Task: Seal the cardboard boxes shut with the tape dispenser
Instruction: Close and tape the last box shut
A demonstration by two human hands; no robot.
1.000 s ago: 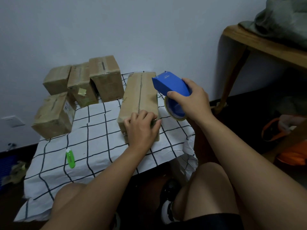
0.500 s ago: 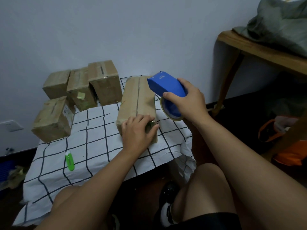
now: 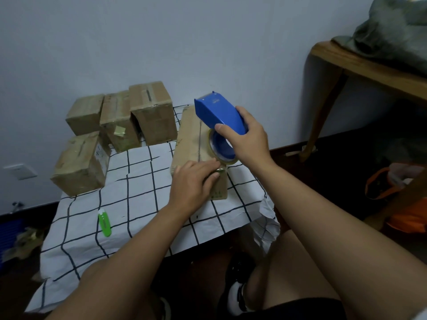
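A: Surface, room?

B: Low table under a white cloth [image 3: 138, 172] with a dark grid, rumpled and hanging off the right corner. Pale wall [image 3: 161, 42] behind it. Wall socket [image 3: 20, 171] low on the left. Wooden table [image 3: 360, 65] on the right with grey-green fabric [image 3: 397, 33] heaped on top, orange bag [image 3: 392, 192] on the dark floor under it.

A: What sat on the cloth?

B: Four brown cartons [image 3: 120, 125] bunched at the back left, taped, touching one another. Green utility knife [image 3: 104, 222] lay alone near the front left, well apart from them.

A: The task box?

B: Long cardboard box [image 3: 189, 139], lying flat at the right side of the cloth, short end toward the person, centre seam running away toward the wall. Small green print on the near end.

A: Dispenser?

B: Blue tape dispenser [image 3: 219, 114], clear tape roll [image 3: 220, 146] on a blue hub, held over the box's near half, nose tilted up toward the wall. Roll's lower edge was right at the box top.

A: Hands?

B: Right hand [image 3: 247, 137] gripped the dispenser body, thumb across the side. Left hand [image 3: 194, 183] at the box's near end, fingers curled, pinching what looked like the tape end against the box corner. Tape end too small to be sure.
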